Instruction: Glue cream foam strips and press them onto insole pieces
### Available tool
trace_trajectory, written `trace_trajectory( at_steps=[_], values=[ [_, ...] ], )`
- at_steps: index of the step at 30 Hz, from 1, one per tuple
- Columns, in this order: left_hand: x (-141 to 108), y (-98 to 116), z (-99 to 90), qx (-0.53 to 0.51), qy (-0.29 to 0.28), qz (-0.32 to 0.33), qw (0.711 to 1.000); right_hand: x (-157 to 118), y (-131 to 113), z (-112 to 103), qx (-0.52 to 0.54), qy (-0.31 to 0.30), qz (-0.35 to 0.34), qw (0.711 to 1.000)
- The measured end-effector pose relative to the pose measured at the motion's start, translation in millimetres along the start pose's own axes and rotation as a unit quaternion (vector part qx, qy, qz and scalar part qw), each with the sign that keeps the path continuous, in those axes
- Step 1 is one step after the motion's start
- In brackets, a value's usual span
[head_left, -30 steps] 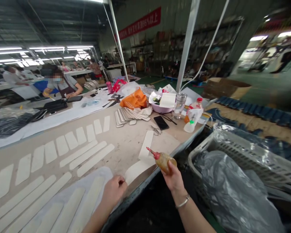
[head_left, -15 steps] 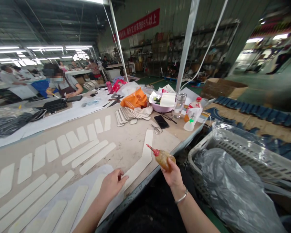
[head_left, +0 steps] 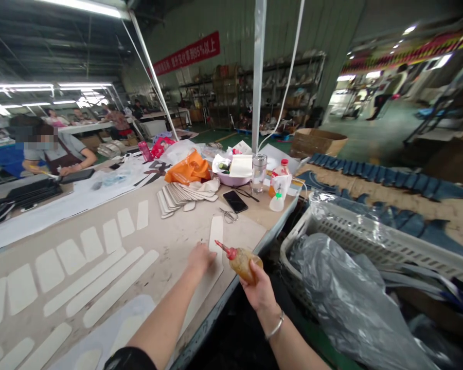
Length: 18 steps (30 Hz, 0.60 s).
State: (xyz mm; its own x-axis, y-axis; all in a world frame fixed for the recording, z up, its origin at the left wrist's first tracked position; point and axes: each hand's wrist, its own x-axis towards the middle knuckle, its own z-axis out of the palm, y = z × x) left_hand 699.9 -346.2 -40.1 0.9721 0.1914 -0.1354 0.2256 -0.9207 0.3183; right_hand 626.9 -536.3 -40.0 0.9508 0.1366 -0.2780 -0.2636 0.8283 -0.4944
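My right hand (head_left: 257,285) grips a squeeze bottle (head_left: 246,263) of amber liquid, its red nozzle angled up to the left above the table. My left hand (head_left: 200,258) is down at the table, fingers curled in at a long white strip (head_left: 217,231); its fingertips are partly hidden. A second white strip (head_left: 202,295) lies along the table's front edge, meeting the first near that hand. More pale strips (head_left: 121,288) and shorter rounded pieces (head_left: 90,244) are laid out in rows to the left.
A stack of pale pieces (head_left: 183,198), scissors (head_left: 230,216), a phone (head_left: 235,201), an orange bag (head_left: 189,168), a bowl (head_left: 231,180), a jar (head_left: 258,174) and bottles stand farther back. To the right is a plastic basket (head_left: 293,241) with grey plastic. A co-worker (head_left: 57,149) sits at left.
My left hand has moved forward along the strips, from the near strip to where the two meet. My right hand still holds the squeeze bottle. The view has turned right.
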Motion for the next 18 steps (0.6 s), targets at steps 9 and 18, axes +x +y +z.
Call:
trace_trajectory(
  at_steps=[9, 18],
  values=[
    [24, -3, -11.1, -0.118, 0.079, 0.044, 0.989, 3, -6, -5, 0.019, 0.029, 0.012, 0.999],
    [103, 26, -53.9, -0.224, 0.111, 0.088, 0.964, 12, -8, -19, -0.015, 0.043, 0.018, 0.999]
  ],
)
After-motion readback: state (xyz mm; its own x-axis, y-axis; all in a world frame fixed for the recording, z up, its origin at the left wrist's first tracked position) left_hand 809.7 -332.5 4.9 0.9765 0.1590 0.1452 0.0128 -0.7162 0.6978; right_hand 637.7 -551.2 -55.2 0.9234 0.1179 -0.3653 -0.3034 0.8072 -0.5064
